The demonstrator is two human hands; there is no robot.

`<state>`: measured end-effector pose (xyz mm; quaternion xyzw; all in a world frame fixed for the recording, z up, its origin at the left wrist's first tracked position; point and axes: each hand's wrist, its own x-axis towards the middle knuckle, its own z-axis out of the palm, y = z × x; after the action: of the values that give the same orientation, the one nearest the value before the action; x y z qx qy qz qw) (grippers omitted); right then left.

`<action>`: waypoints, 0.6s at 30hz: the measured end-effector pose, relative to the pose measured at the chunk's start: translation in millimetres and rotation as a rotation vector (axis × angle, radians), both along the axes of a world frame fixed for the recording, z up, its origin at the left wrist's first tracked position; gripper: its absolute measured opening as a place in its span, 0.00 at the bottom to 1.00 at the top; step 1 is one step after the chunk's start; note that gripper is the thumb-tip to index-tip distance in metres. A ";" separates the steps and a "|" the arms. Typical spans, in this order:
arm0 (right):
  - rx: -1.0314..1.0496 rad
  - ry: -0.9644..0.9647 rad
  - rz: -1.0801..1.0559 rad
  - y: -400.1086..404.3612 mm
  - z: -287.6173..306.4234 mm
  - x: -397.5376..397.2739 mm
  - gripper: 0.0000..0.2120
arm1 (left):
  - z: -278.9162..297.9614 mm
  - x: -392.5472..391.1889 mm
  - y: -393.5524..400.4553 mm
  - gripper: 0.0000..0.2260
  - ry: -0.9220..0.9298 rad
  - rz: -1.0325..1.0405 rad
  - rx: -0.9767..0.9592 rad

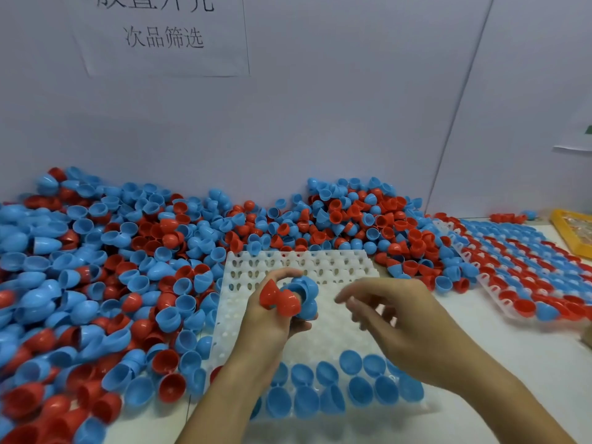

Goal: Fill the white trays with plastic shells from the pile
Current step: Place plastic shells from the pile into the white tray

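Observation:
A white tray (pixel 323 262) with rows of sockets lies in front of me; its two nearest rows hold blue shells (pixel 362 390), the rest is bare. Above the tray's middle, my left hand (pixel 272 318) grips a cluster of shells: two red shells (pixel 278 298) and several blue ones (pixel 304 293). My right hand (pixel 397 315) hovers just right of that cluster, fingers loosely spread and holding nothing. A big pile of red and blue shells (pixel 128 267) covers the table to the left and behind the tray.
A second white tray (pixel 490 282) filled with red and blue shells lies at the right. A yellow tray (pixel 567 232) sits at the far right edge. A grey wall with a paper sign (pixel 163 36) stands behind the pile.

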<state>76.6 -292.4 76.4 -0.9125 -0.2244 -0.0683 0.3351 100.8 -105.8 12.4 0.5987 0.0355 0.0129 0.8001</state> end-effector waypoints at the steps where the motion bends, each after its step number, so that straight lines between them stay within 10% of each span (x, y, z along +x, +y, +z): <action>1: 0.067 -0.007 0.018 11.7 -0.1 4.9 0.10 | -0.1 -0.3 0.1 0.16 -0.014 -0.003 0.023; 18: 0.213 0.191 0.121 54.5 14.2 33.7 0.07 | -1.5 4.4 11.9 0.11 -0.100 0.056 0.209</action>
<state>110.3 -237.9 90.5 -0.8590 -0.2375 0.0159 0.4533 105.2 -93.9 10.9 0.6761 0.0107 0.0687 0.7335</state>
